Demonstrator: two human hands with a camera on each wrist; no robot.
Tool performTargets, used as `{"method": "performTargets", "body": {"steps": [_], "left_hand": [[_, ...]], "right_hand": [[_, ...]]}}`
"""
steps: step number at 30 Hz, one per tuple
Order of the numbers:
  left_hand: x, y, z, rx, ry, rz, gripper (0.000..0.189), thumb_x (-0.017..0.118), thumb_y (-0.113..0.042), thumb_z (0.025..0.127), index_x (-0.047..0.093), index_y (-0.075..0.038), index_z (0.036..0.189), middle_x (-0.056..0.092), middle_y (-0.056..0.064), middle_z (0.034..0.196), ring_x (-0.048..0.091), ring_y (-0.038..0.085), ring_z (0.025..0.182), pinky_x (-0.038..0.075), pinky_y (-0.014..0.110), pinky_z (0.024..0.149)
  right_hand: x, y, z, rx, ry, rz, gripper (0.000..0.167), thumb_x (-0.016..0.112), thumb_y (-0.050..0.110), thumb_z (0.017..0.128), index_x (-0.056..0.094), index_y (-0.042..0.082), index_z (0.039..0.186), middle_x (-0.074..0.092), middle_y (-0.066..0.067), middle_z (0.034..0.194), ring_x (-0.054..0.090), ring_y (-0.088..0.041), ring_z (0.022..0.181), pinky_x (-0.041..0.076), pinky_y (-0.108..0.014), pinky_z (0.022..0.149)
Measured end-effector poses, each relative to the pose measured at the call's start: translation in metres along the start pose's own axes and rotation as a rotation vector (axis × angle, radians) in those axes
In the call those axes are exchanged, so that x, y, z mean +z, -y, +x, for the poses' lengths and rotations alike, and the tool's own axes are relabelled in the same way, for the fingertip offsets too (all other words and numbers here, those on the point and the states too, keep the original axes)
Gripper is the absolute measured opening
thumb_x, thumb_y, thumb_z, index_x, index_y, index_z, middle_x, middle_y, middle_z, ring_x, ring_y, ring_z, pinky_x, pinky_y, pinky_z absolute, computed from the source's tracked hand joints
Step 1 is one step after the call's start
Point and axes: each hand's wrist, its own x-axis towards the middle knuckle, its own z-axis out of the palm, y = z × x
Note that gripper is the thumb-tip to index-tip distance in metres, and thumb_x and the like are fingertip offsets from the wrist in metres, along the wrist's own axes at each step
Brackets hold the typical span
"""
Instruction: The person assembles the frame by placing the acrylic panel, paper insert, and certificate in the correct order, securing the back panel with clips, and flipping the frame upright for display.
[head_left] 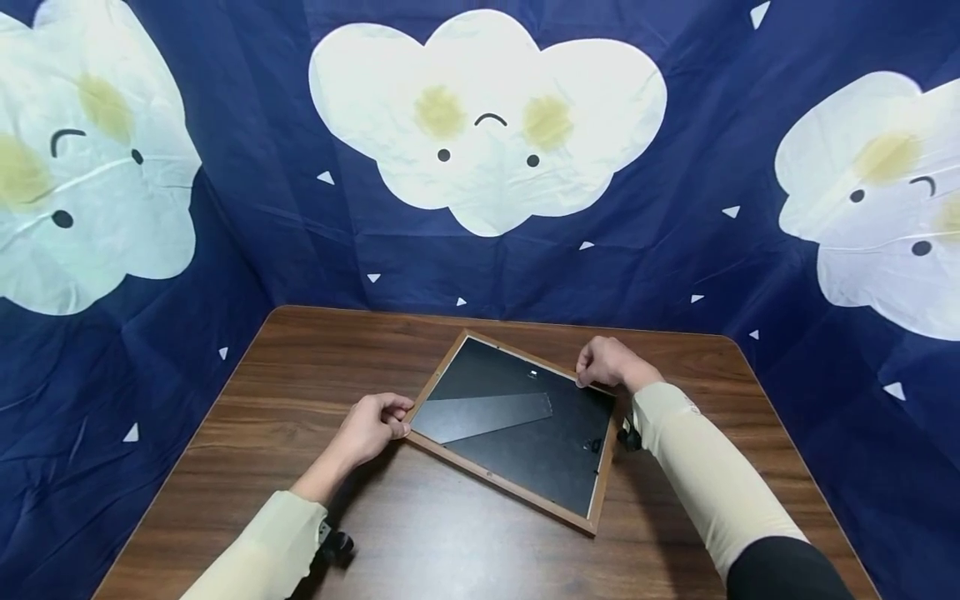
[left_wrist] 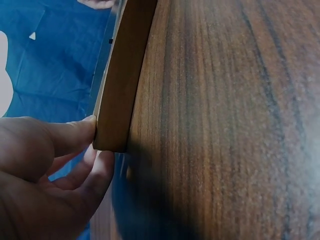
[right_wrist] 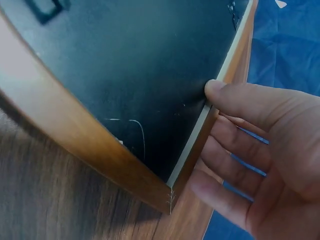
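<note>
Frame with corner in left grip

Blue cloth beyond the fingers
White clouds and triangles pattern it; beneath the fingers, a brown surface, glare this side of them.

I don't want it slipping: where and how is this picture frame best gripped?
Probably pinch the wooden border from opposite sides, left and right: the picture frame shows its back, the border giving narrow edges, unlike the broad, flat backing board.
</note>
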Motion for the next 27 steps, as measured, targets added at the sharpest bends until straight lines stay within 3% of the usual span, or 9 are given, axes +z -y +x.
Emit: {"method": "performTargets", "body": {"steps": [5, 9, 19, 27], "left_hand": [[-0.001, 0.004, 0.000, -0.023, 0.019, -0.054, 0.031, 0.077, 0.005, 0.082, 0.072, 0.004, 0.113, 0.071, 0.011, 0.097, 0.064, 0.014, 0.082, 0.052, 0.022, 0.071], [-0.003, 0.003, 0.001, -0.013, 0.043, -0.081, 0.032, 0.077, 0.005, 0.081, 0.071, 0.007, 0.113, 0.072, 0.012, 0.097, 0.065, 0.013, 0.081, 0.052, 0.020, 0.069], [-0.007, 0.001, 0.001, -0.017, 0.072, -0.089, 0.031, 0.073, 0.008, 0.084, 0.072, 0.007, 0.115, 0.072, 0.012, 0.098, 0.064, 0.016, 0.085, 0.052, 0.021, 0.068], [-0.007, 0.002, 0.001, 0.005, 0.056, -0.048, 0.028, 0.073, 0.007, 0.085, 0.073, 0.005, 0.112, 0.072, 0.007, 0.094, 0.064, 0.015, 0.085, 0.052, 0.021, 0.074]], "right_hand": [[0.004, 0.012, 0.003, -0.066, -0.007, -0.074, 0.018, 0.082, 0.005, 0.080, 0.071, 0.012, 0.092, 0.071, 0.001, 0.087, 0.062, -0.017, 0.083, 0.054, -0.037, 0.082], [0.003, 0.023, 0.008, -0.089, 0.011, -0.076, 0.025, 0.080, -0.001, 0.078, 0.070, 0.011, 0.097, 0.072, -0.002, 0.094, 0.065, -0.019, 0.091, 0.055, -0.039, 0.086], [0.006, 0.051, 0.024, -0.176, -0.022, -0.043, 0.022, 0.074, 0.013, 0.089, 0.074, 0.007, 0.110, 0.075, -0.007, 0.108, 0.068, -0.025, 0.107, 0.053, -0.042, 0.098], [0.012, 0.074, 0.042, -0.210, -0.049, -0.006, 0.019, 0.074, 0.017, 0.093, 0.076, 0.010, 0.110, 0.076, -0.003, 0.108, 0.068, -0.022, 0.106, 0.052, -0.041, 0.100]]}}
